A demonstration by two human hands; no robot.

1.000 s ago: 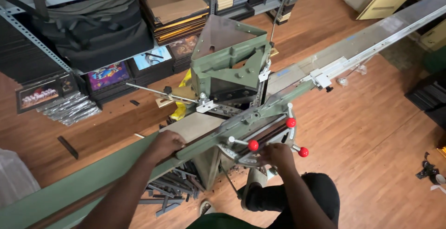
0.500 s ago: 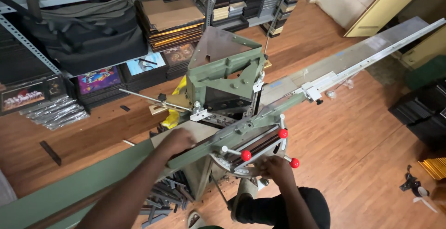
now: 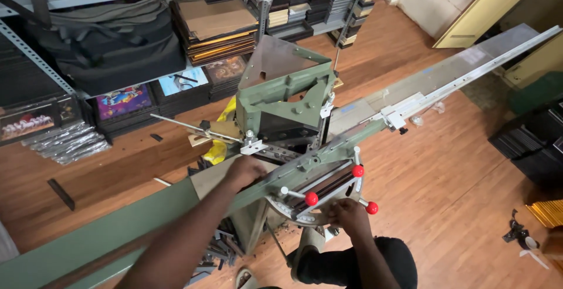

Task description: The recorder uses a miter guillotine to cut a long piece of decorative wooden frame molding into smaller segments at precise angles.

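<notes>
Wooden floor [image 3: 457, 166] | left hand [image 3: 246, 170] on green machine [image 3: 281, 98] | right hand [image 3: 347, 214] at red-knobbed lever [image 3: 366, 206]

Three red knobs [image 3: 311, 199]; one green cutting machine [image 3: 284, 98]; two hands [image 3: 246, 170].

place: framing workshop | evidence: green mitre cutter [image 3: 281, 98]; stacked picture frames [image 3: 214, 46]; metal shelving [image 3: 35, 60]

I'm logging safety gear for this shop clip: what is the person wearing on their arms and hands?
Nothing shows on either: the left hand and right hand are bare, with no gloves, rings or watch visible. Both forearms are uncovered, with no sleeves in view. Fingers are ungloved.
</notes>
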